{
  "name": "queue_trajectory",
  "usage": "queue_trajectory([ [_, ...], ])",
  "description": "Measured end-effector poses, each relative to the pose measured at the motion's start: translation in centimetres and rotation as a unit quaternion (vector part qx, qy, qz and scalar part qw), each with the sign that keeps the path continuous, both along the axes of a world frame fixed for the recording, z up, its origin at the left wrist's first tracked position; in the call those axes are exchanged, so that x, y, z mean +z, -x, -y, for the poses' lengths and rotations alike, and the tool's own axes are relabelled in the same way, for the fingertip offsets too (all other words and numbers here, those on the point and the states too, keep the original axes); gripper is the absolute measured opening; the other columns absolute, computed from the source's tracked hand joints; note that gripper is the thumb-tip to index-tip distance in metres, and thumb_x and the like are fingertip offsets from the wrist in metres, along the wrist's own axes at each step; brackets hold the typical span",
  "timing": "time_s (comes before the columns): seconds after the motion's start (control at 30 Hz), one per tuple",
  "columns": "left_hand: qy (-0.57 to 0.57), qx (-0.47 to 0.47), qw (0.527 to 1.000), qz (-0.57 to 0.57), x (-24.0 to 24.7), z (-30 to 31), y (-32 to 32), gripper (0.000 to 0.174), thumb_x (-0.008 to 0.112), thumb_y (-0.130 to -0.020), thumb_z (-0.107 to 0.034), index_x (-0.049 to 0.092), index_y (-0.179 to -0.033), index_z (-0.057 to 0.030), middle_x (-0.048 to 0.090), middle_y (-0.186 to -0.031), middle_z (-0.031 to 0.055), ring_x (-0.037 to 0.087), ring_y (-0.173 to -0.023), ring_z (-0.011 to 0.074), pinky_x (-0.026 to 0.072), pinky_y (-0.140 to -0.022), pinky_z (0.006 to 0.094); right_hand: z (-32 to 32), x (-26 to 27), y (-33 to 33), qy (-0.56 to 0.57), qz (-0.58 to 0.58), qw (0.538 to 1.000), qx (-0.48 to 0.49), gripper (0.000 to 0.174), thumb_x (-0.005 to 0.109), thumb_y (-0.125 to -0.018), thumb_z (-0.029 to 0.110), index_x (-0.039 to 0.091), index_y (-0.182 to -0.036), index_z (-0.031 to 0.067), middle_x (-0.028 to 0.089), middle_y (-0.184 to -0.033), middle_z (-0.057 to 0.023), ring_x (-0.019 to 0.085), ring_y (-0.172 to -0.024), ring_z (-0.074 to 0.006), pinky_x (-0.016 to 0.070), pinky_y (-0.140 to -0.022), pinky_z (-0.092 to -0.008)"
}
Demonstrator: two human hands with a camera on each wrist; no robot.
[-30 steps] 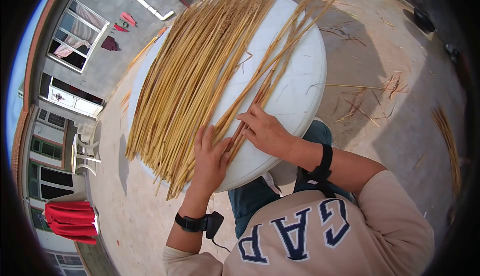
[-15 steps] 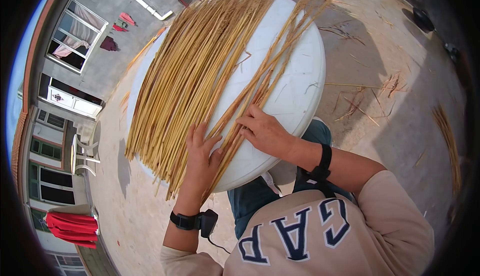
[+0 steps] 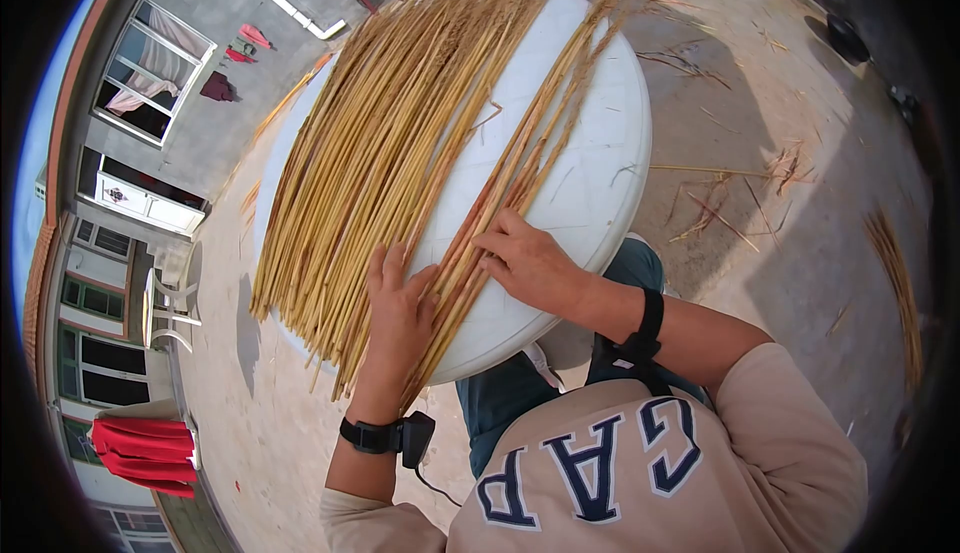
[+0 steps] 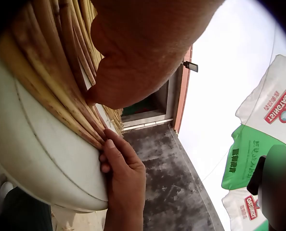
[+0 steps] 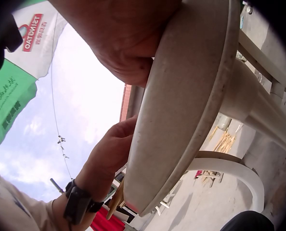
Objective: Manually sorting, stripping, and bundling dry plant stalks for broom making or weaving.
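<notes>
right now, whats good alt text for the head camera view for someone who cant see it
Seen from above, a person's left hand and right hand flank and touch a thin bundle of yellow stalks on a round white table. A much larger pile of stalks lies beside it.

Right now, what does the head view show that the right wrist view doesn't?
Head only: straw stalks spread across the white table, a smaller bundle between the left hand and right hand. Right wrist only: the table's legs, a printed banner overhead. Shared: the table and both hands at its edge.
</notes>
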State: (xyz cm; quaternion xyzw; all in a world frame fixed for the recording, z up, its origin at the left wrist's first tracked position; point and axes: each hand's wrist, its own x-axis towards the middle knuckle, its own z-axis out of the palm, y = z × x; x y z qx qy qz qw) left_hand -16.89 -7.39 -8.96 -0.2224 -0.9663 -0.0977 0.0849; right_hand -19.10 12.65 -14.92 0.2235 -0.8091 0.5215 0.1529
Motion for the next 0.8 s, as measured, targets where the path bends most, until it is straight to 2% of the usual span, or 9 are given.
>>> queue_trajectory([
  [0.27, -0.055, -0.035, 0.996, 0.053, 0.7, 1.0, 0.9, 0.036, 0.065, -0.075, 0.0, 0.061, -0.111, -0.009, 0.039, -0.134, 0.0181, 0.027, -0.129, 0.0393, 0.0287, -0.103, 0.0463, 0.0, 0.1, 0.0, -0.001, -0.008, 1.0, -0.006, 0.019, 0.062, -0.077, 0.006, 0.06, -0.095, -0.0012, 0.048, -0.091, -0.0143, 0.058, -0.08, -0.0298, 0.0491, -0.072, -0.0379],
  [0.33, -0.086, 0.0, 0.996, 0.011, 0.9, 1.6, 1.9, 0.033, 0.064, -0.075, -0.003, 0.062, -0.108, -0.0041, 0.039, -0.131, 0.0249, 0.027, -0.126, 0.0455, 0.0291, -0.102, 0.0489, 0.0, 0.2, -0.2, 0.002, -0.004, 1.0, -0.002, 0.019, 0.062, -0.077, 0.005, 0.06, -0.095, -0.0013, 0.049, -0.091, -0.0141, 0.058, -0.08, -0.0297, 0.0492, -0.071, -0.0377],
  [0.37, -0.087, 0.003, 0.996, 0.01, 0.8, 1.9, 2.3, 0.033, 0.064, -0.075, -0.003, 0.062, -0.108, -0.0041, 0.039, -0.131, 0.0249, 0.027, -0.126, 0.0455, 0.0291, -0.102, 0.0489, -0.1, 0.4, -0.2, 0.006, 0.008, 1.0, -0.001, 0.02, 0.062, -0.078, 0.005, 0.06, -0.097, -0.0011, 0.049, -0.091, -0.013, 0.057, -0.08, -0.0283, 0.0488, -0.071, -0.036],
  [0.43, -0.017, 0.018, 0.999, -0.036, 0.5, 2.5, 2.9, 0.034, 0.065, -0.075, -0.004, 0.062, -0.109, -0.0046, 0.039, -0.131, 0.0252, 0.027, -0.126, 0.0459, 0.0293, -0.102, 0.0494, -0.2, 0.7, -0.3, 0.01, 0.018, 1.0, 0.003, 0.021, 0.062, -0.079, 0.005, 0.06, -0.099, -0.0009, 0.05, -0.09, -0.0119, 0.057, -0.08, -0.0269, 0.0485, -0.071, -0.0342],
  [0.53, -0.002, 0.035, 0.999, -0.006, -0.4, 2.7, 2.7, 0.032, 0.065, -0.076, -0.004, 0.062, -0.108, -0.0065, 0.039, -0.132, 0.0208, 0.027, -0.127, 0.0431, 0.0275, -0.103, 0.0476, -0.2, 0.5, -0.2, 0.013, 0.038, 0.999, 0.004, 0.02, 0.062, -0.08, 0.005, 0.06, -0.099, -0.0008, 0.05, -0.09, -0.0118, 0.057, -0.08, -0.0265, 0.0485, -0.071, -0.0342],
  [0.63, 0.006, 0.026, 1.0, 0.012, -0.7, 2.0, 1.9, 0.032, 0.065, -0.076, -0.006, 0.062, -0.108, -0.0066, 0.039, -0.133, 0.0211, 0.026, -0.127, 0.0426, 0.0274, -0.103, 0.0476, -0.1, 0.0, 0.0, 0.008, 0.012, 1.0, -0.005, 0.02, 0.062, -0.08, 0.005, 0.06, -0.099, -0.0002, 0.049, -0.09, -0.0118, 0.057, -0.08, -0.0266, 0.0486, -0.07, -0.0345],
  [0.7, 0.005, 0.017, 1.0, 0.009, -0.7, 1.8, 1.8, 0.031, 0.065, -0.076, -0.006, 0.062, -0.107, -0.0066, 0.039, -0.132, 0.0211, 0.026, -0.128, 0.0429, 0.0272, -0.103, 0.0476, -0.1, 0.2, -0.1, 0.014, 0.01, 1.0, 0.002, 0.018, 0.061, -0.078, 0.006, 0.06, -0.095, -0.0004, 0.049, -0.092, -0.0141, 0.058, -0.08, -0.0298, 0.049, -0.072, -0.0375],
  [0.8, -0.007, 0.011, 1.0, 0.016, -0.3, 1.7, 2.0, 0.028, 0.065, -0.076, -0.007, 0.063, -0.104, -0.0065, 0.039, -0.133, 0.021, 0.026, -0.128, 0.0436, 0.0267, -0.103, 0.0477, -0.2, 0.6, -0.2, 0.01, 0.02, 1.0, 0.001, 0.019, 0.062, -0.08, 0.006, 0.06, -0.098, -0.0001, 0.049, -0.09, -0.012, 0.057, -0.08, -0.0271, 0.0485, -0.071, -0.0344],
])
